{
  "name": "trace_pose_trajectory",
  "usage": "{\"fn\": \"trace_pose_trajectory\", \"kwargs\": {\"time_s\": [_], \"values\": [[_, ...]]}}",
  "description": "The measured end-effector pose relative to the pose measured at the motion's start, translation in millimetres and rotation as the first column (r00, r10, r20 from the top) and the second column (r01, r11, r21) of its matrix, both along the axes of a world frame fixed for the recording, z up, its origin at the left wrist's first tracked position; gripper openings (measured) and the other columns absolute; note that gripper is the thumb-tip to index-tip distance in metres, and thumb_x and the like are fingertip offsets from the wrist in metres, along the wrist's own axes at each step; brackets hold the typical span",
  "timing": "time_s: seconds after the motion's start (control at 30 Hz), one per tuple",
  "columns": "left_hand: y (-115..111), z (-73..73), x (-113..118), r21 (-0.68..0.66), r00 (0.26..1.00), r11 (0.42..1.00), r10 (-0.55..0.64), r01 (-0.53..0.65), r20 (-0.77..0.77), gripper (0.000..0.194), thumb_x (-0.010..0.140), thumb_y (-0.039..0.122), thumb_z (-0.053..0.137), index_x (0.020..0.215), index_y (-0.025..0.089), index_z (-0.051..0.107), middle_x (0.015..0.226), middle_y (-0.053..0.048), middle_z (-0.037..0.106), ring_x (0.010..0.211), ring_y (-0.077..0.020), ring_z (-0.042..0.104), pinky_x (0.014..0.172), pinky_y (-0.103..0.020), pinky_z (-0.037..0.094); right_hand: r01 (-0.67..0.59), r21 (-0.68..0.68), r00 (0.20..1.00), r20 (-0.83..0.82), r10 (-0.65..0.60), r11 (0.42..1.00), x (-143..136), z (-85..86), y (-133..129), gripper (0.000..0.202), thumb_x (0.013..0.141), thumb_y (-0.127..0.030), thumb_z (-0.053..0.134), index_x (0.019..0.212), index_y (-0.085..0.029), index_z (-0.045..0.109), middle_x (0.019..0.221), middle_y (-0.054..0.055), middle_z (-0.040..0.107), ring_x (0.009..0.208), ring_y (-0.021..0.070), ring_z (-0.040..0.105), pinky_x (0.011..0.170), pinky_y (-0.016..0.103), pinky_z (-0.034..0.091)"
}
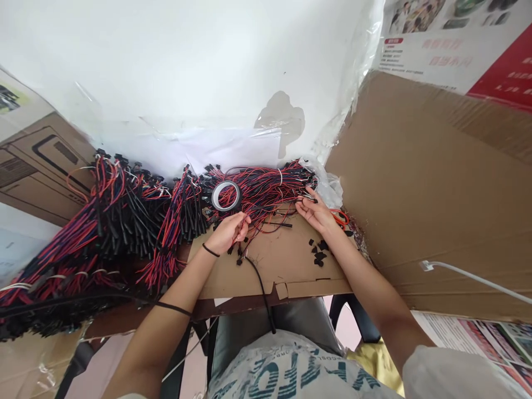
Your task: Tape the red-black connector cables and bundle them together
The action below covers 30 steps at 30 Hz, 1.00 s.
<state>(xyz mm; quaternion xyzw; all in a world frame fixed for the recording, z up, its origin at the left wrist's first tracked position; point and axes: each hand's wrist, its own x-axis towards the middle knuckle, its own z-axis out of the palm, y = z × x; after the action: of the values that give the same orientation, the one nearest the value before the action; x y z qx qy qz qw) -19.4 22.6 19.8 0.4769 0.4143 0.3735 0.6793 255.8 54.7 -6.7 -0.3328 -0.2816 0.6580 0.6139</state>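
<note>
My left hand (233, 230) is closed in a pinch on a thin red-and-black wire, at the near edge of a wire bundle (261, 185). To the right, my right hand (316, 213) has its fingers curled around a dark wire end by the bundle's right end; its fingers partly hide that end. A white tie circles the bundle. A roll of black tape (226, 196) rests on the bundle's left part. Under both hands lies a cardboard sheet (286, 260), with a black cable (260, 277) running over its front edge.
Small black pieces (318, 252) lie near my right forearm. More tied wire bundles (133, 210) pile up at left. A clear plastic bag (326, 183) sits behind my right hand. A cardboard wall (436, 194) stands at right, and a white cable (469, 277) hangs there.
</note>
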Motion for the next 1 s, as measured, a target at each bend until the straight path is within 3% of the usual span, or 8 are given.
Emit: {"fn": "trace_pose_trajectory", "kwargs": {"time_s": [0.13,0.33,0.53,0.63,0.83,1.0], "values": [[1,-2.1,-1,-0.022,1.0,1.0,0.005,-0.004,0.023,0.029,0.078,0.042,0.065,0.076,0.016,0.051,0.045,0.008,0.04,0.036,-0.0046,0.03,0.038,-0.017,0.021,-0.024,-0.01,1.0,-0.007,0.024,1.0,1,2.4,-1,0.055,0.063,-0.012,0.073,0.11,-0.028,0.049,0.078,-0.007,0.07,0.063,0.0066,0.064,0.07,0.025,0.057],[-1,-1.3,-3,-0.062,0.997,0.998,-0.01,0.014,0.076,0.032,0.072,0.041,0.071,0.077,0.016,0.051,0.057,0.004,0.049,0.043,-0.0061,0.043,0.039,-0.017,0.026,-0.072,-0.052,0.995,-0.072,0.068,0.996,2,3.6,1,0.053,0.058,-0.007,0.062,0.107,-0.025,0.05,0.073,-0.006,0.068,0.058,0.0077,0.06,0.06,0.023,0.053],[-1,-3.1,-7,-0.011,0.992,0.993,-0.117,0.118,0.05,0.038,0.067,0.045,0.076,0.076,0.012,0.06,0.045,0.009,0.037,0.037,-0.0022,0.025,0.039,-0.018,0.014,-0.059,-0.064,0.991,-0.124,0.051,0.996,4,6.2,1,0.047,0.062,-0.005,0.061,0.103,-0.025,0.05,0.074,-0.006,0.065,0.062,0.007,0.06,0.063,0.022,0.054],[0,-6.7,-8,0.006,0.99,0.991,-0.136,0.137,-0.024,0.043,0.064,0.046,0.078,0.082,0.009,0.065,0.045,0.008,0.037,0.039,-0.0022,0.024,0.041,-0.019,0.01,-0.056,-0.125,0.977,-0.21,0.028,0.991,4,9.3,1,0.039,0.063,-0.004,0.058,0.097,-0.023,0.05,0.076,-0.004,0.062,0.065,0.0066,0.059,0.06,0.018,0.054],[3,-10.5,-6,-0.001,0.997,0.998,-0.065,0.065,-0.031,0.044,0.061,0.042,0.08,0.086,0.007,0.069,0.045,0.008,0.037,0.04,-0.0022,0.025,0.043,-0.021,0.009,-0.086,-0.162,0.956,-0.29,0.036,0.983,9,10.5,4,0.041,0.062,0.002,0.05,0.094,-0.023,0.046,0.076,-0.004,0.055,0.053,0.0036,0.048,0.041,0.009,0.042],[5,-12.0,-5,-0.057,0.983,0.998,0.044,-0.034,0.179,0.033,0.064,0.036,0.079,0.079,0.009,0.068,0.042,0.009,0.034,0.038,-0.0022,0.023,0.041,-0.019,0.013,-0.196,-0.239,0.975,-0.15,0.163,0.951,29,13.5,7,0.044,0.064,0.006,0.047,0.096,-0.024,0.048,0.078,-0.004,0.054,0.043,0.001,0.033,0.029,0.004,0.025]]}}
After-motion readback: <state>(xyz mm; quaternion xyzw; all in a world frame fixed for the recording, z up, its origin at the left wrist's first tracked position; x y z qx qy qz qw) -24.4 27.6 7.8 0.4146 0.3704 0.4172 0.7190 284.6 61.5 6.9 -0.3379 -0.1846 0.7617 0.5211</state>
